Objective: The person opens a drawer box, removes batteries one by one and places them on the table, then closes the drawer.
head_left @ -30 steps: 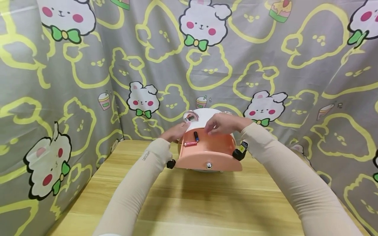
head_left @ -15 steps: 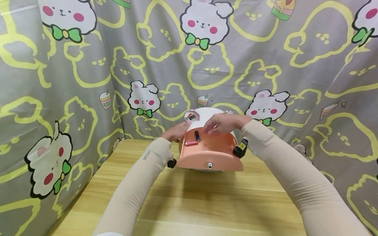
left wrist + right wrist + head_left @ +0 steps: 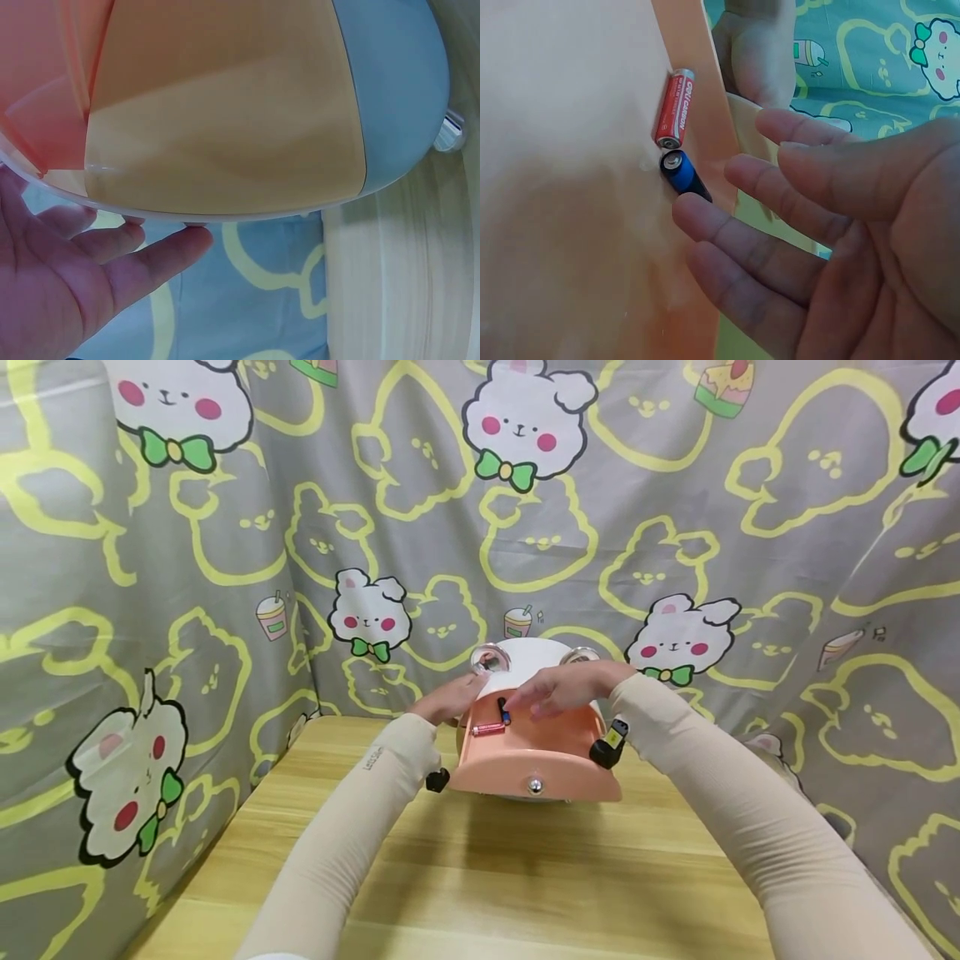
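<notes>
A rounded storage box with a white top (image 3: 534,653) stands on the table, its salmon-pink drawer (image 3: 538,767) pulled out by a silver knob's side. Inside the drawer, toward its left, lie a red battery (image 3: 488,728) and a black-and-blue battery (image 3: 684,174), end near end. My left hand (image 3: 453,697) rests against the box's left side; in the left wrist view its extended fingers (image 3: 161,262) touch the box's rim. Over the drawer hovers my right hand (image 3: 566,687), fingers spread and loosely bent, near the black-and-blue battery but holding nothing.
Two round clear-rimmed pieces (image 3: 491,657) stick up on top of the box. The wooden table (image 3: 480,877) extends in front of it. A grey patterned curtain (image 3: 442,552) closes in the back and both sides.
My right hand has shifted slightly left, its fingers stretching out toward the black-and-blue battery. My left hand stays at the box's side, and both batteries lie as before.
</notes>
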`<state>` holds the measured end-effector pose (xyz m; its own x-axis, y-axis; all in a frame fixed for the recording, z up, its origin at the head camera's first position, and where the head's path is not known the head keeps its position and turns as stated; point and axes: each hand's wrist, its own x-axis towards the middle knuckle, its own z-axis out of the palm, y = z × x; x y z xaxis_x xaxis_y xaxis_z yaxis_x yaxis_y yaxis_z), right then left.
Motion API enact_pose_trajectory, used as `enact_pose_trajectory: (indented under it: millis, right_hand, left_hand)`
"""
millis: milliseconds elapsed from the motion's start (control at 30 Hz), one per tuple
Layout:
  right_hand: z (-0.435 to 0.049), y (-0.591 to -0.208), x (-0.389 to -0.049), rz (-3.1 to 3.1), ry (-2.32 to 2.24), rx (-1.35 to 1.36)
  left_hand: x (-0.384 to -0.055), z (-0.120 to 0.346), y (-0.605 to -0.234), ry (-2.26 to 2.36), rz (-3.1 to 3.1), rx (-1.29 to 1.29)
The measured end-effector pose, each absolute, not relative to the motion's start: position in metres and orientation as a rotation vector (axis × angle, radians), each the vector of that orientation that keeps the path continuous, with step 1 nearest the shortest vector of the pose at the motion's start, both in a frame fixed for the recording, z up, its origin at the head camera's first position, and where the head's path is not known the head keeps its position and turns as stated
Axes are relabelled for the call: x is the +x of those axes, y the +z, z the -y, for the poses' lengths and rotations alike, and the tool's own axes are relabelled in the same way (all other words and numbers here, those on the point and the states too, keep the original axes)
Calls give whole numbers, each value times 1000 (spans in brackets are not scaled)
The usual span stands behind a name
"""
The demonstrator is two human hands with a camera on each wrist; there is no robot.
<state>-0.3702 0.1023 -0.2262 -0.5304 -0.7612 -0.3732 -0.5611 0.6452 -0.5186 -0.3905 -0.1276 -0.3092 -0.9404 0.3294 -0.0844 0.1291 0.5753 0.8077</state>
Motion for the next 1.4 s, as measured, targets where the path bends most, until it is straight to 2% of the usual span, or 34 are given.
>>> enact_pose_trajectory:
  millis: [367, 700, 1400]
  right_hand:
    - [-106, -232, -370, -2253, -352, -1024]
    - [-105, -235, -369, -2293, -299, -916]
    - [-89, -235, -370, -2305, 52, -1013]
  left_hand:
    - [-389, 127, -311, 1283, -2594, 393]
    - [-390, 127, -311, 1272, -2599, 394]
    - [-392, 129, -311, 1272, -2603, 412]
